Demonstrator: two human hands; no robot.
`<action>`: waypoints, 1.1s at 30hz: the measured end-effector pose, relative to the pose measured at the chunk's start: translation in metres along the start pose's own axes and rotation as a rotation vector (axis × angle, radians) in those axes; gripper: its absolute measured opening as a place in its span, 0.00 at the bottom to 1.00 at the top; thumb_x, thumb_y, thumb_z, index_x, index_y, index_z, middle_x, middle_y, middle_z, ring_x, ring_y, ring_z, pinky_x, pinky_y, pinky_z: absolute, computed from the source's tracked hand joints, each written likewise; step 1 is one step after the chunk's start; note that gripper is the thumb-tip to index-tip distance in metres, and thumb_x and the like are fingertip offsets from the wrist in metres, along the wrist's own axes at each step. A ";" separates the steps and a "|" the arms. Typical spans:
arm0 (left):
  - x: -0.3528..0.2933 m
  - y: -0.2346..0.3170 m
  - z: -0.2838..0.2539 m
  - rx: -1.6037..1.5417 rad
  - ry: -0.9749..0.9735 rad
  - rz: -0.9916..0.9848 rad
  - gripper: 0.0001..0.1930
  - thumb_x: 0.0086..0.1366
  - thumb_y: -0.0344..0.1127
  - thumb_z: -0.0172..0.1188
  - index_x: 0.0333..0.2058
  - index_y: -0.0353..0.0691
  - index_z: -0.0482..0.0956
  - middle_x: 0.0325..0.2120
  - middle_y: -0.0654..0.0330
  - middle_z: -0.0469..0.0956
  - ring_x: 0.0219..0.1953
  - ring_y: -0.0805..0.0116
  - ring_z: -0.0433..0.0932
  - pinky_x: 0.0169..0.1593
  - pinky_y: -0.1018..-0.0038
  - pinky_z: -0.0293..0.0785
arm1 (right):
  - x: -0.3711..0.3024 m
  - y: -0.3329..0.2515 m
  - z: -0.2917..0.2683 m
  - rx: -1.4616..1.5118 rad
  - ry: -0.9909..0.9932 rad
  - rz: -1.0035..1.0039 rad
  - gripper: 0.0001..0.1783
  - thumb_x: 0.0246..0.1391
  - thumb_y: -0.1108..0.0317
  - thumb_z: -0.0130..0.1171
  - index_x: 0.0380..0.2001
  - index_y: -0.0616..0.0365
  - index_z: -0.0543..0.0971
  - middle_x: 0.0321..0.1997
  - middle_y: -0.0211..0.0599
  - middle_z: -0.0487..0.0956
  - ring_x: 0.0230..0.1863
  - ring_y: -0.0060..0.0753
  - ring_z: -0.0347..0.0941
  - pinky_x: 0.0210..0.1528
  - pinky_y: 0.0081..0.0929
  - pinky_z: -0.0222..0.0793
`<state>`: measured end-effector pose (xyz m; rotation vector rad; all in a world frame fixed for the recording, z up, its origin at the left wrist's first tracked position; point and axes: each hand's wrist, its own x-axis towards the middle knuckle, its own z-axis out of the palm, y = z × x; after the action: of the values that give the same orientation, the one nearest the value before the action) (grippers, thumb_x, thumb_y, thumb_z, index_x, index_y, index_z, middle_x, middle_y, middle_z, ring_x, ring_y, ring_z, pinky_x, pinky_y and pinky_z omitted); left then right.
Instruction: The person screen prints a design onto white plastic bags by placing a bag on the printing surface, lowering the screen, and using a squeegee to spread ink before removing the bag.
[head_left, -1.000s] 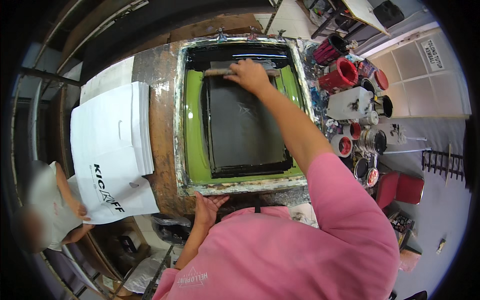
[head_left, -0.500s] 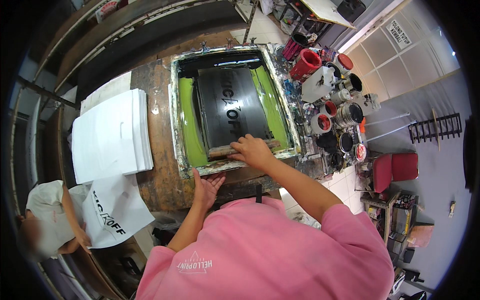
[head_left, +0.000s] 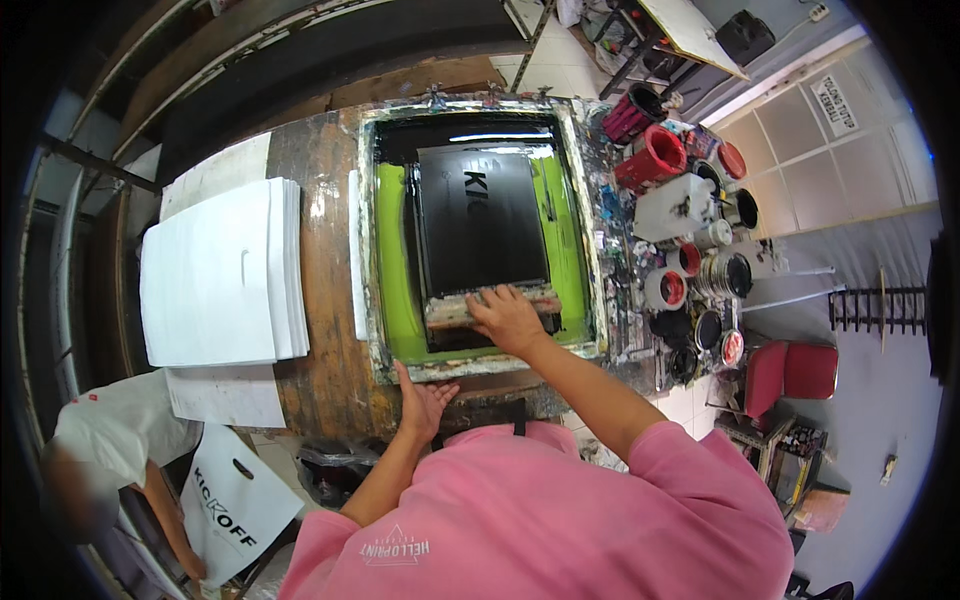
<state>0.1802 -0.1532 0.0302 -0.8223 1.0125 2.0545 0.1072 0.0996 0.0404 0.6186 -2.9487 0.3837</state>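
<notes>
A screen-printing frame point(head_left: 368, 250), ink-stained on its rim, lies on the worktable in front of me. Its mesh has a green border point(head_left: 397, 270) and a dark middle area point(head_left: 485, 235) coated with glossy black ink, where a few letters show at the far part. My right hand point(head_left: 507, 320) grips the wooden handle of a wide squeegee point(head_left: 450, 311), which lies across the mesh near the frame's near side. At the near edge of the frame is my left hand point(head_left: 425, 405), palm up with the fingers spread; its thumb touches or nearly touches the rim.
Left on the wooden table point(head_left: 320, 300) rests a stack of white sheets or bags point(head_left: 210, 275). Ink pots, among them a red tub point(head_left: 650, 158), and a white canister point(head_left: 672, 207) crowd the right side. At lower left a co-worker point(head_left: 125, 425) holds a printed white bag point(head_left: 235, 505).
The squeegee in my right hand has moved a little away from the frame's near edge, and black ink covers more of the lettering. The co-worker has lowered the printed bag. The view has shifted.
</notes>
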 end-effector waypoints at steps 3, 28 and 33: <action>0.004 -0.007 -0.009 0.050 -0.049 -0.007 0.64 0.63 0.89 0.35 0.75 0.30 0.50 0.68 0.40 0.63 0.66 0.48 0.69 0.68 0.55 0.69 | 0.062 0.041 0.001 -0.030 0.032 0.000 0.31 0.51 0.53 0.73 0.57 0.52 0.80 0.46 0.38 0.78 0.51 0.46 0.74 0.54 0.47 0.74; -0.034 -0.001 -0.004 0.102 -0.092 0.178 0.53 0.72 0.79 0.32 0.70 0.29 0.58 0.59 0.40 0.76 0.62 0.48 0.77 0.68 0.52 0.72 | 0.123 0.077 -0.031 -0.016 -0.086 0.084 0.21 0.61 0.42 0.64 0.44 0.47 0.81 0.44 0.39 0.82 0.49 0.51 0.79 0.41 0.49 0.81; -0.045 0.013 0.003 0.110 -0.268 0.268 0.54 0.72 0.79 0.33 0.71 0.28 0.55 0.61 0.37 0.74 0.66 0.45 0.74 0.72 0.52 0.69 | 0.003 -0.026 -0.113 0.051 -0.138 0.093 0.23 0.60 0.47 0.66 0.43 0.54 0.77 0.40 0.42 0.79 0.45 0.50 0.79 0.37 0.47 0.80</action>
<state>0.1940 -0.1702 0.0712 -0.3566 1.1181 2.2344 0.1210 0.1051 0.1551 0.5349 -3.1170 0.4428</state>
